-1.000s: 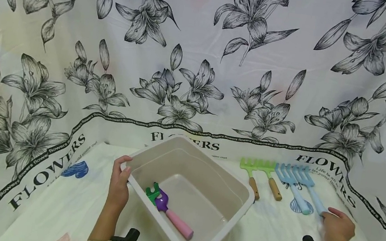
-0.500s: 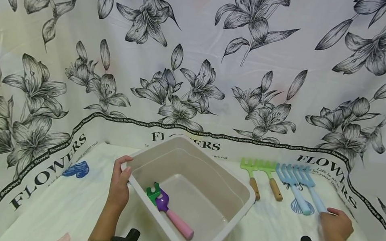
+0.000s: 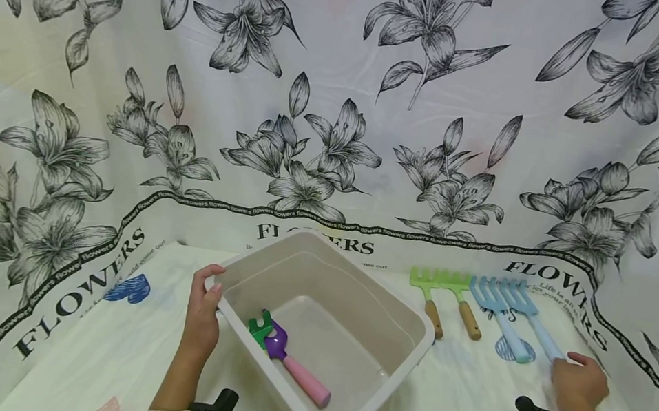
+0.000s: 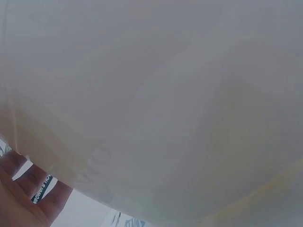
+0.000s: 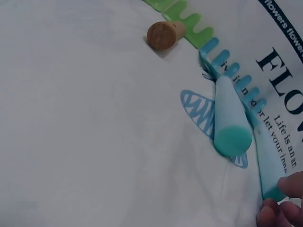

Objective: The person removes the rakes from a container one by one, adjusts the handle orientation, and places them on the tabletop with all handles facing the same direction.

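My left hand (image 3: 203, 317) grips the left corner of a beige plastic basin (image 3: 350, 288). In the left wrist view the basin's pale outer wall (image 4: 156, 94) fills most of the picture, with fingers (image 4: 54, 198) against its lower edge. Inside the basin lie a small pink-handled hand tool with a purple head (image 3: 306, 383) and a green forked piece (image 3: 260, 328). At the right, my right hand (image 3: 580, 388) holds the handle end of the rightmost light-blue hand rake (image 3: 545, 337). The right wrist view shows thumb and fingers (image 5: 291, 184) at its teal tip.
A second blue rake (image 3: 509, 332) lies just left of the held one. Two green rakes with wooden handles (image 3: 469, 321) lie further left, by the basin's right corner. A flower-printed cloth (image 3: 339, 130) hangs behind the pale tabletop cloth (image 3: 460, 403).
My right hand has shifted slightly at the end of the blue rake's handle. The left hand, the basin and the other rakes look the same.
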Motion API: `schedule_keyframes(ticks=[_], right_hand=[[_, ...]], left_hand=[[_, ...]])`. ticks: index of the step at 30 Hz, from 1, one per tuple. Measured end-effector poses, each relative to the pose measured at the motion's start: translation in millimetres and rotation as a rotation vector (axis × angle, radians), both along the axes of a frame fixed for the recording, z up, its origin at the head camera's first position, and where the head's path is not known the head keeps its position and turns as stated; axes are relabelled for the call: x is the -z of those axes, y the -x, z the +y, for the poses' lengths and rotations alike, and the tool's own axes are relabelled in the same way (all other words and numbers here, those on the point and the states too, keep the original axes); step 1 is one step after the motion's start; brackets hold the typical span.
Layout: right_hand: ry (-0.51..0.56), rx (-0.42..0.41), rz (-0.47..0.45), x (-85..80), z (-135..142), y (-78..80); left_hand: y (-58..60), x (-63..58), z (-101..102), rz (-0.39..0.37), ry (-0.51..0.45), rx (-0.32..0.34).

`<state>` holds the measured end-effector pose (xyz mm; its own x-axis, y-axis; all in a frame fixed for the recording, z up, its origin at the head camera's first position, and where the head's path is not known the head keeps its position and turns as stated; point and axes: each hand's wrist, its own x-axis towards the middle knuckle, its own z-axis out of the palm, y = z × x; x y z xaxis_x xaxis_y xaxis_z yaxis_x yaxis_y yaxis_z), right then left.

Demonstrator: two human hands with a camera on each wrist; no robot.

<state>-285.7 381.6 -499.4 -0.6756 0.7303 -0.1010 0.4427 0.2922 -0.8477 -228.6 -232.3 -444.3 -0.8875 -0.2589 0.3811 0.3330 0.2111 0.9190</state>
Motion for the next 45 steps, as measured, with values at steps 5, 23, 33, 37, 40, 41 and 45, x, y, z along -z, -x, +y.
schedule_keyframes(ticks=[5,23,33,37,40,41,45], right_hand=[[0.025,-0.008,0.034,-12.5,-9,5.6],[0.165,-0.277,0.217,-78.2,-68,12.3],[0.133,-0.508,0.283,-125.2,-116,12.0],[0.143,-0.595,0.320,-144.7,-137,9.2],[0.181,-0.666,0.348,-159.2,-148,5.6],[0.194,-0.692,0.353,-164.1,-152,4.2],[0.243,-0.809,0.363,-180.8,-165,-0.7]], left_hand=[[0.7,1.2,-3,0.022,-0.017,-0.008],[-1.1,-3.2,-1,-0.028,0.007,0.012],[-0.1,-1.8,-2,-0.017,0.004,0.012],[0.5,-1.7,-2,-0.011,0.009,0.003],[0.6,-1.9,-1,-0.019,0.010,0.000],[0.5,-1.8,0,-0.022,0.009,0.000],[-0.6,-1.3,0,-0.021,0.000,-0.001]])
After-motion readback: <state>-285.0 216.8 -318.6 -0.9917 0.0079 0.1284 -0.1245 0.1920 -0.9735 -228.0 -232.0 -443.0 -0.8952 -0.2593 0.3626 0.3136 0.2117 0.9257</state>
